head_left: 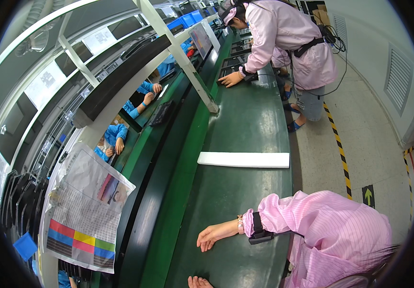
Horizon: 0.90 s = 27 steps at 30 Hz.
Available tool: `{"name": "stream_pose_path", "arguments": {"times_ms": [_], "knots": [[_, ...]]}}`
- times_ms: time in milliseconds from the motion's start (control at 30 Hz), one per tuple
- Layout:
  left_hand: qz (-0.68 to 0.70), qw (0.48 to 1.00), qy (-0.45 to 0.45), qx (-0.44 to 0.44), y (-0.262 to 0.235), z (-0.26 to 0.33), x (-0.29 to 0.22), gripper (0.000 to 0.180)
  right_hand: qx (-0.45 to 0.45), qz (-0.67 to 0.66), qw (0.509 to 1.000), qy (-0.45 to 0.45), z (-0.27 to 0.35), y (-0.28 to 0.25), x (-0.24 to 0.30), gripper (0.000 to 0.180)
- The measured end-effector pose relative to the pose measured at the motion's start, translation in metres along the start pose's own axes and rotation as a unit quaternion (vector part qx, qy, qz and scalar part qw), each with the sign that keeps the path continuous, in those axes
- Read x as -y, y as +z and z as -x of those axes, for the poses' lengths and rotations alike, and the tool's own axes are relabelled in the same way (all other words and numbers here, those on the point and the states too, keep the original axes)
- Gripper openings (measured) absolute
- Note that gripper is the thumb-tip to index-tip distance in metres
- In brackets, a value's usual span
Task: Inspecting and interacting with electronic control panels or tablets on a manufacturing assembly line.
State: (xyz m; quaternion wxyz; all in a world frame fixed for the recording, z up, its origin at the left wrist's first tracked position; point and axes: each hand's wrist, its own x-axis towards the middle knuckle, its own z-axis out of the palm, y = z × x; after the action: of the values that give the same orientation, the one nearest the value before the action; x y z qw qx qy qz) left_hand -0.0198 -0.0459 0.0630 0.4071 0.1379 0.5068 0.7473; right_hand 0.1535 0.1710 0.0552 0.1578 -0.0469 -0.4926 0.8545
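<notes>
My right hand (215,235) hangs over the green work surface (240,201), palm turned inward. Its fingers are loosely bent and hold nothing. A beaded bracelet (240,224) and a black strap with a small box (259,233) circle that wrist, below a pink striped sleeve (312,216). At the lower edge only the fingers of my left hand (199,282) show, slightly curled and apart, with nothing visible in them. Farther up the surface, nearest to my right hand but apart from it, a long white foam strip (243,160) lies crosswise.
Beyond the strip, a co-worker in pink (288,38) leans over dark flat panels (235,61). Blue sleeves of other workers (115,132) show past the green ledge at left. A white post (187,62) and a hanging printed sheet (89,211) stand there. Striped tape (339,144) marks the right floor.
</notes>
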Motion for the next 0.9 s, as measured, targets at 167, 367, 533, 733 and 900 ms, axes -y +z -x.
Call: {"name": "stream_pose_path", "arguments": {"times_ms": [167, 367, 533, 733, 900], "knots": [[0.010, 1.000, -0.004, 0.012, -0.0013, -0.0004, -0.0005, 0.039, -0.001, -0.001, 1.000, 0.002, 0.0004, 0.0007, 0.0006, 0.027], [0.026, 0.999, -0.010, 0.020, -0.0020, -0.0002, -0.0010, 0.039, -0.006, 0.001, 1.000, 0.003, 0.0012, 0.0019, 0.0018, 0.026], [0.030, 0.999, -0.011, 0.031, -0.0041, -0.0011, -0.0005, 0.039, -0.048, 0.005, 0.999, -0.004, 0.0011, 0.0024, 0.0022, 0.026], [0.034, 0.999, -0.010, 0.039, -0.0045, -0.0021, -0.0002, 0.038, -0.047, 0.004, 0.999, -0.005, 0.0013, 0.0023, 0.0022, 0.026], [0.037, 0.999, -0.018, 0.028, -0.0030, -0.0008, -0.0018, 0.038, -0.005, -0.002, 1.000, 0.004, 0.0017, 0.0027, 0.0026, 0.027]]}}
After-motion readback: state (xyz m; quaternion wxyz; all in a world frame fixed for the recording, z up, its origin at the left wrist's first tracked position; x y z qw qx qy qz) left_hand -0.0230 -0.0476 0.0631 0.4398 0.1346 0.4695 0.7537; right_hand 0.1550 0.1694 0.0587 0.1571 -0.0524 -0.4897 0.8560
